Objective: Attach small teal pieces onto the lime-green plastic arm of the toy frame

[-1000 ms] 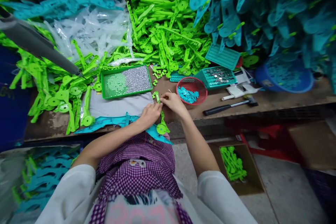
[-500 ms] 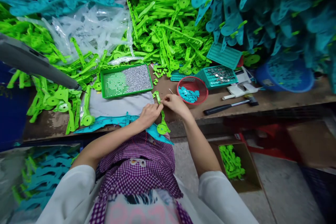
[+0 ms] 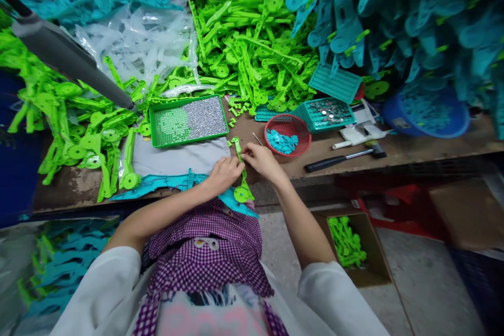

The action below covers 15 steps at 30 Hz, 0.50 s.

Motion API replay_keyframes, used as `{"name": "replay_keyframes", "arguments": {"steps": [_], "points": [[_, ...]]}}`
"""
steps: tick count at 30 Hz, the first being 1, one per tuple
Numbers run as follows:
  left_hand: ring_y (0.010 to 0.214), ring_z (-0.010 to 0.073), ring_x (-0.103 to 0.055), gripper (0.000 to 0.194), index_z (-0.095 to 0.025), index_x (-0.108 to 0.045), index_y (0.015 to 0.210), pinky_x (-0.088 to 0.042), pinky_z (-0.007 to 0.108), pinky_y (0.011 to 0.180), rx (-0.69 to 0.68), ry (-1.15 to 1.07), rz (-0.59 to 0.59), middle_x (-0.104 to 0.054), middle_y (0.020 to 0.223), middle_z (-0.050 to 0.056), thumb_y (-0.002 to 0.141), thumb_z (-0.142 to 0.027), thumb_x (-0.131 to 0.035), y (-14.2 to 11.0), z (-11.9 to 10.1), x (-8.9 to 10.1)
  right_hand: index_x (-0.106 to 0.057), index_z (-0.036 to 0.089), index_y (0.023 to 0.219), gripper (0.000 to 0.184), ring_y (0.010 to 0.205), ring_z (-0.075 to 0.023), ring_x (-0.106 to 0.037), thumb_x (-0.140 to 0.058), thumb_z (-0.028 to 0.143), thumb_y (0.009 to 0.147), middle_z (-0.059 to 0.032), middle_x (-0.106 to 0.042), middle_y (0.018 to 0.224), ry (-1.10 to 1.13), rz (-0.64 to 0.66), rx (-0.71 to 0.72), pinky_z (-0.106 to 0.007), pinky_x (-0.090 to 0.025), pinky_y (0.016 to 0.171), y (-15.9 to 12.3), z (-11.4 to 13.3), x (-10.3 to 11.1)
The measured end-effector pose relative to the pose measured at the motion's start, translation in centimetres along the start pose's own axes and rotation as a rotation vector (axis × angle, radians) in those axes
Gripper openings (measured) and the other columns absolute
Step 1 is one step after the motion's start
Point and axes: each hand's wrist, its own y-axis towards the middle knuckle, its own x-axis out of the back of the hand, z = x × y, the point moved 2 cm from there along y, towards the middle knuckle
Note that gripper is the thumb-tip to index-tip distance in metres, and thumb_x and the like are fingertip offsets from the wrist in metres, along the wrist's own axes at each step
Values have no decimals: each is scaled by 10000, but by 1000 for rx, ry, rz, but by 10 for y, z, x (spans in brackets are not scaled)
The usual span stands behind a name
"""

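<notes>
A lime-green plastic part (image 3: 243,192), with a round disc at its near end and a hooked far end, lies at the table's front edge. My left hand (image 3: 225,173) is closed on its middle from the left, hiding some of it. My right hand (image 3: 259,159) pinches at the same part from the right; anything small between those fingertips is too hidden to name. Beneath my left hand, a long turquoise plastic piece (image 3: 169,181) lies along the edge, one end reaching past my lap. A grey cloth (image 3: 177,156) is spread behind it.
A green tray (image 3: 154,128) holds small metal pieces. To its right are a red basket (image 3: 308,139) of turquoise chips, a turquoise box (image 3: 326,125) of metal parts and a hammer (image 3: 338,159). A grey powered screwdriver (image 3: 74,58) hangs at left. Green parts (image 3: 252,52) are heaped behind.
The hanging screwdriver has swung right, its tip nearer the green tray. Both hands stay at the green part, with only slight finger movement.
</notes>
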Motion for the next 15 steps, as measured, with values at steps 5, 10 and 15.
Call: {"name": "replay_keyframes", "arguments": {"steps": [5,10,15], "points": [[924,217,-603,253,-102,-576,1105,-420,338,774,27,-44,36,-619,1005,127,955,-88,-373,-7,-3,2,-636,195,858,62,774,-167,-637,-580,190,832,-43,-701,826,-29,-130,-40,-265,-425,694,-10,-1,-11],[939,216,-606,263,-88,-575,1139,-429,343,782,48,-23,51,-619,1125,148,954,-102,-387,-9,-7,-1,-623,179,908,109,747,-155,-634,-626,201,801,-54,-684,885,116,-181,-29,-268,-465,707,-20,-4,-22],[917,214,-619,232,-90,-596,1096,-447,347,773,42,-75,8,-633,1104,143,951,-127,-418,-1,3,-1,-613,181,879,75,717,-157,-610,-608,204,808,-41,-662,827,128,-248,-70,-272,-460,695,-19,-3,-26]]}}
